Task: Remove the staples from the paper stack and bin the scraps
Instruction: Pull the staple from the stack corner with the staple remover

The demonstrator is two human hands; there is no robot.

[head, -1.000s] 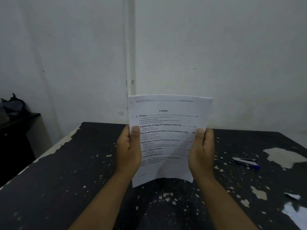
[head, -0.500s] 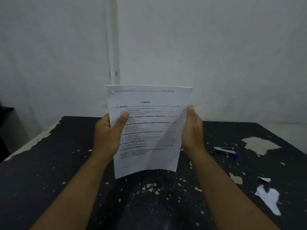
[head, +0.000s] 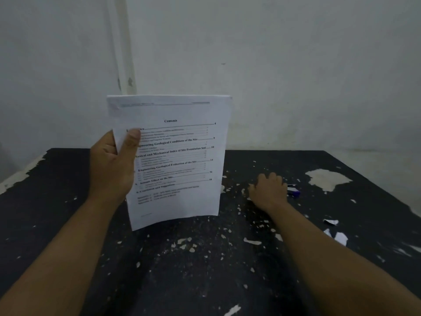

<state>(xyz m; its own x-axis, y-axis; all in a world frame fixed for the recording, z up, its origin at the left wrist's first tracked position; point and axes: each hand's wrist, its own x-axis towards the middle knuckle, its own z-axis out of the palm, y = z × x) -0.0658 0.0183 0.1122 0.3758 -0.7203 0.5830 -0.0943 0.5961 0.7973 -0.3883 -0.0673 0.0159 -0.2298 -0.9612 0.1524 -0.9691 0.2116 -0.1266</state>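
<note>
A stapled stack of white printed paper (head: 182,156), its top sheet a contents page, stands upright above the black table (head: 57,213). My left hand (head: 111,165) grips its left edge, thumb on the front. My right hand (head: 268,190) rests low on the table to the right of the stack, fingers curled down. It sits against a small blue and white staple tool (head: 293,191), which pokes out past the knuckles. Whether the fingers hold the tool is hidden. Torn white paper scraps (head: 337,236) lie near the table's right edge.
The black tabletop is worn, with flaked paint chips (head: 186,244) in front of me and a large bare patch (head: 325,179) at the back right. A pale wall (head: 296,76) stands close behind the table. No bin is in view.
My right hand has let go of the stack's right edge and dropped right to the staple tool on the table. My left hand alone now holds the stack.
</note>
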